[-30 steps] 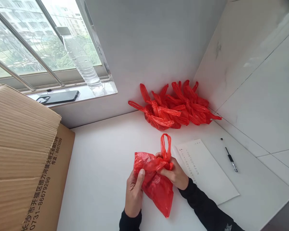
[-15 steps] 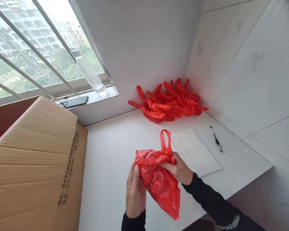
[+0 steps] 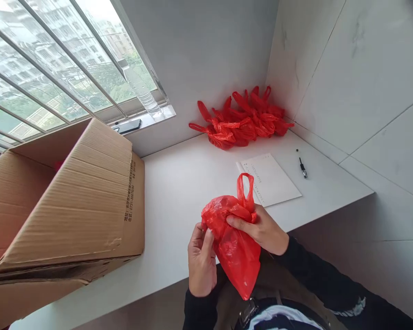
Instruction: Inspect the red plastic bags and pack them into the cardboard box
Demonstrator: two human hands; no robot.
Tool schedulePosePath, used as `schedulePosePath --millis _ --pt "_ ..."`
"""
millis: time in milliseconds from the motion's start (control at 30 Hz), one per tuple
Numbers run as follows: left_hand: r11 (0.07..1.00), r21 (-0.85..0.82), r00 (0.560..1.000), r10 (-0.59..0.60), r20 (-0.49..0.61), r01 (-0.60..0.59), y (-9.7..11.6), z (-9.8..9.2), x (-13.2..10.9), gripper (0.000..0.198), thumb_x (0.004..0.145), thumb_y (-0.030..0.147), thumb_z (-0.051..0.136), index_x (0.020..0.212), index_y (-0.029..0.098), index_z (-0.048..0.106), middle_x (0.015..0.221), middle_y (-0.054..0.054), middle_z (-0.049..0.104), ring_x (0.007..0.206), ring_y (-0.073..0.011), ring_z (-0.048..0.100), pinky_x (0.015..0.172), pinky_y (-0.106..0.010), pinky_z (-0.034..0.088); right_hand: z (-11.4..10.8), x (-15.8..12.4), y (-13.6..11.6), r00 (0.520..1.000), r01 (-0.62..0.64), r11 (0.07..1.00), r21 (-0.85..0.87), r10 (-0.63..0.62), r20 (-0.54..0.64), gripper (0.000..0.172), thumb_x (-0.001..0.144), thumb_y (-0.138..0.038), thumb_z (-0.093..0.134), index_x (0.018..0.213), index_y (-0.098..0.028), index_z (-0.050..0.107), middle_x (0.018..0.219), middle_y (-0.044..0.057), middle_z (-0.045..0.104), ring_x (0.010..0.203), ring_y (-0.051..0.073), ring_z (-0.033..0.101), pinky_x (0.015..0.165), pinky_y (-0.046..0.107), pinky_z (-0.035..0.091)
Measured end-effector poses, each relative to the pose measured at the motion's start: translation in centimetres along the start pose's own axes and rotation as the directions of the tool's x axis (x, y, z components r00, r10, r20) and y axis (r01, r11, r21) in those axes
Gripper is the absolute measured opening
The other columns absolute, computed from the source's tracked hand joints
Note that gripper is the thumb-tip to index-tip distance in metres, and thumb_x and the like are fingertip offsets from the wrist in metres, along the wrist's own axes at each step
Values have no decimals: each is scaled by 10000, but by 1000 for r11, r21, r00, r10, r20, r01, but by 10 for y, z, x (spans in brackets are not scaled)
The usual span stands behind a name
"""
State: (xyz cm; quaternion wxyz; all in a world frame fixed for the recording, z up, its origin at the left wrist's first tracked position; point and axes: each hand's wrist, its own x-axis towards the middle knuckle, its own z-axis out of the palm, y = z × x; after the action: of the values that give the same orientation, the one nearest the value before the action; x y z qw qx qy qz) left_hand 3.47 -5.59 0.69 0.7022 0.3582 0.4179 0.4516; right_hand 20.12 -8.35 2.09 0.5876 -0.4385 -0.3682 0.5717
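Red plastic, thin and crinkly: one red bag (image 3: pixel 234 243) hangs between both hands, just off the near edge of the white counter (image 3: pixel 179 192). The right hand (image 3: pixel 261 229) is clenched around the gathered neck, one handle loop poking up above its fingers. The left hand (image 3: pixel 201 259) pinches the bag's left side between thumb and fingertips. By the look of it, this is mid-tie, with the neck bunched and the knot not drawn tight; the next move seems to call for a firm pull on that loop while the left hand holds the body steady.

Count time! One bag in hand. Beyond the hands, in the far corner, a pile of knotted bags (image 3: pixel 242 121), too tangled to count. One sheet of paper (image 3: pixel 273 181) just past the right hand, one pen (image 3: pixel 302 167) beyond it. One cardboard box (image 3: pixel 72 201) to the left of the left hand.
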Motion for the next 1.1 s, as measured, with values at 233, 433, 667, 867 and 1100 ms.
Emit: schedulePosePath --millis 233,433,667,867,1100 --pt "995 97 1000 17 14 -18 0 0 -3 447 836 378 721 1240 293 549 1195 -56 676 1046 -231 666 839 -296 541 1 -2 6 998 -19 999 -26 20 62 257 835 -372 744 1011 -206 654 881 11 698 808 203 656 712 308 546" --pt "970 244 999 2 42 -12 4 0 9 316 893 407 657 1140 259 529 1080 -47 706 956 -194 666 763 -264 526 0 14 17 998 -56 992 -113 55 -4 210 806 -315 760 954 -198 668 857 12 698 775 206 645 691 315 538" --pt "947 322 1000 -10 4 8 10 -4 33 246 914 442 610 1077 267 551 985 -21 710 882 -181 653 668 -238 505 4 40 27 994 -87 993 -81 81 -70 119 844 -300 709 862 -193 660 741 -15 655 679 171 606 636 281 510" --pt "945 325 993 -71 89 38 15 -14 49 306 900 415 635 1158 268 562 1130 -58 689 985 -219 654 765 -292 535 8 55 31 993 -114 991 -76 115 13 183 844 -357 733 910 -201 666 806 -4 673 740 186 637 683 302 537" --pt "945 313 996 -90 -17 91 14 -24 62 410 890 468 635 1232 260 546 1071 -68 715 975 -241 672 705 -296 540 13 62 33 991 -137 990 -39 136 -15 192 827 -363 758 870 -199 668 800 11 687 756 222 663 705 347 553"
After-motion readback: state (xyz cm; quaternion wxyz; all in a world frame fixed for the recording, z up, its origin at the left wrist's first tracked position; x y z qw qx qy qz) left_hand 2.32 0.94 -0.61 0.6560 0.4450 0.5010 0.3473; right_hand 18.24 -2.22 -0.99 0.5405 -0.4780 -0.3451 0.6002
